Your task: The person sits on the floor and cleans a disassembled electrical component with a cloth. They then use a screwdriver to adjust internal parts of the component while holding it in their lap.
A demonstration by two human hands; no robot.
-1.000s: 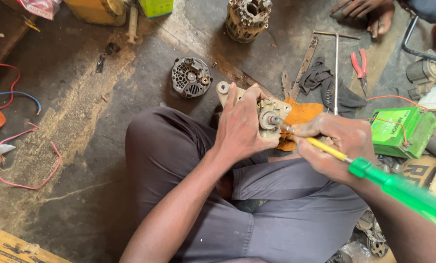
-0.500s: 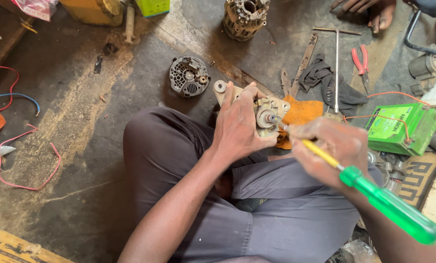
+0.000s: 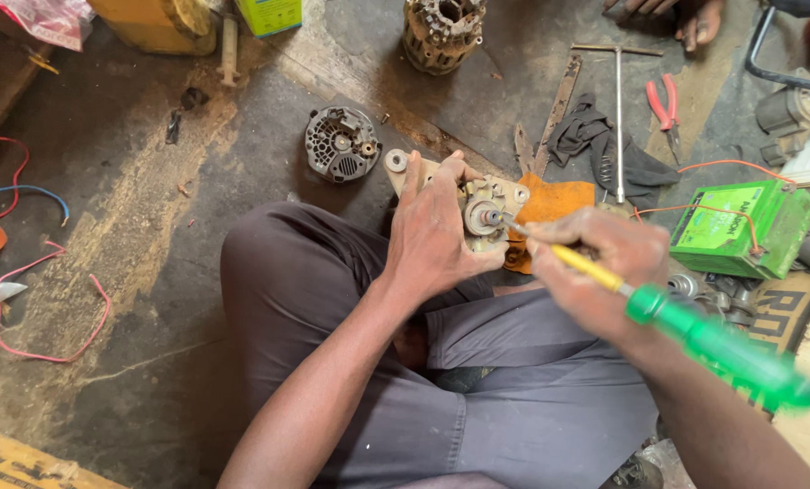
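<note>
1. The small metal motor housing (image 3: 491, 215) sits over my lap, just above my knee, its open face turned up toward me so I can see into it.
2. My left hand (image 3: 437, 237) is clamped around the housing from the left, fingers over the top edge and thumb below, which I judge keeps it from turning under the tool.
3. My right hand (image 3: 604, 263) is closed on the yellow shaft of the green-handled screwdriver (image 3: 686, 321), choked up near the tip for control; the tip meets the round centre of the housing.
4. An orange cloth (image 3: 554, 204) lies on the floor just behind the housing.
5. Farther out on the floor: a round finned end cover (image 3: 342, 145), red pliers (image 3: 666, 104), a T-handled wrench (image 3: 619, 118) and a green battery (image 3: 740, 231).
</note>
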